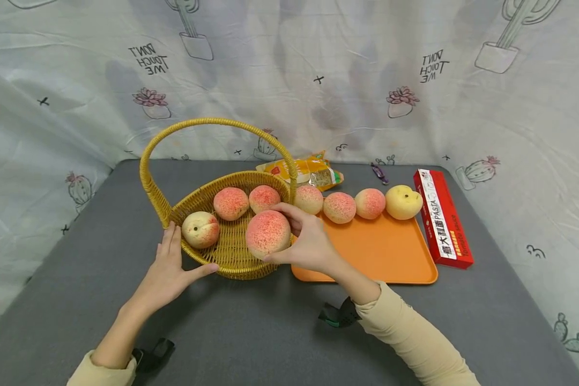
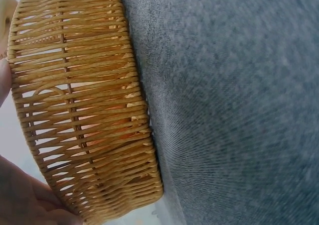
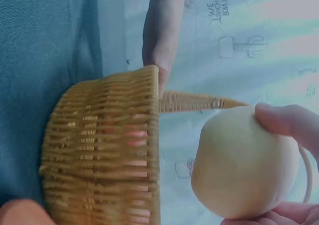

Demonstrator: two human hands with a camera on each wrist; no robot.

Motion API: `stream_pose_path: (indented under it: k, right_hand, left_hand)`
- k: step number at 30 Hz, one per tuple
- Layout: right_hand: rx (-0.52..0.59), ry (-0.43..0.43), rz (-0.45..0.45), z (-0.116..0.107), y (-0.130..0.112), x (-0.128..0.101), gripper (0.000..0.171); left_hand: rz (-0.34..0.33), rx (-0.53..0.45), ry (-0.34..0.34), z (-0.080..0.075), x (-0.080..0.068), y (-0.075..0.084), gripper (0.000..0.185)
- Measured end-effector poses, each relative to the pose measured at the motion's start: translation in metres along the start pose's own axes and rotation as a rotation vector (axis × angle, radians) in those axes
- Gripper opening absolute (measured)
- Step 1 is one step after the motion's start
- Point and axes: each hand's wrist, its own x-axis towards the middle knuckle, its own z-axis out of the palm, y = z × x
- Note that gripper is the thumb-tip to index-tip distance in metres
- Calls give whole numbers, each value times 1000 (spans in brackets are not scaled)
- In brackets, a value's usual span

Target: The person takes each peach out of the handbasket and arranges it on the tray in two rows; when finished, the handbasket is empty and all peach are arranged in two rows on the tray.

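Steadying hand: left hand, fingers straight and spread against the near-left wall of the wicker basket, thumb along the base; best kept pressing flat so nothing slides on the grey tabletop.
Basket contents: pale peach at the left, two pink peaches behind, near the far rim; open patch of weave at the front right, judged the safest landing spot.
Handle: tall arched hoop overhead; worth staying low and in front of it.
Carried fruit: large pink peach, poised over the basket's right rim, not yet resting on the weave.
Carrying hand: right hand, fingers and thumb curled round that peach from the side; advisable to lower until it touches before loosening, avoiding a roll into its neighbours.
Tray side: orange tray touching the basket's right edge, three peaches and a yellow one lined along its far edge.
Far right: red pasta box beside the tray.
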Motion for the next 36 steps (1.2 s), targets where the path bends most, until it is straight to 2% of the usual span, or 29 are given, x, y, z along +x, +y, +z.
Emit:
stream_pose_path:
  k: [9, 17, 21, 26, 31, 36]
  right_hand:
    - [34, 152, 45, -33, 4, -25, 80]
    - [94, 298, 100, -59, 10, -34, 82]
    - [92, 312, 152, -65, 16, -37, 82]
    - [33, 296, 260, -65, 28, -36, 80]
    - [-9, 255, 368, -57, 48, -30, 76]
    - [-116, 207, 416, -47, 65, -28, 85]
  left_hand:
    - [-5, 8, 1, 0, 0, -1, 121]
    - [-6, 13, -5, 0, 1, -2, 122]
    - [-2, 13, -6, 0, 1, -2, 122]
    - [-1, 13, -7, 0, 1, -2, 121]
    - [-4, 10, -9, -1, 1, -1, 121]
    - [-5, 8, -16, -2, 1, 0, 121]
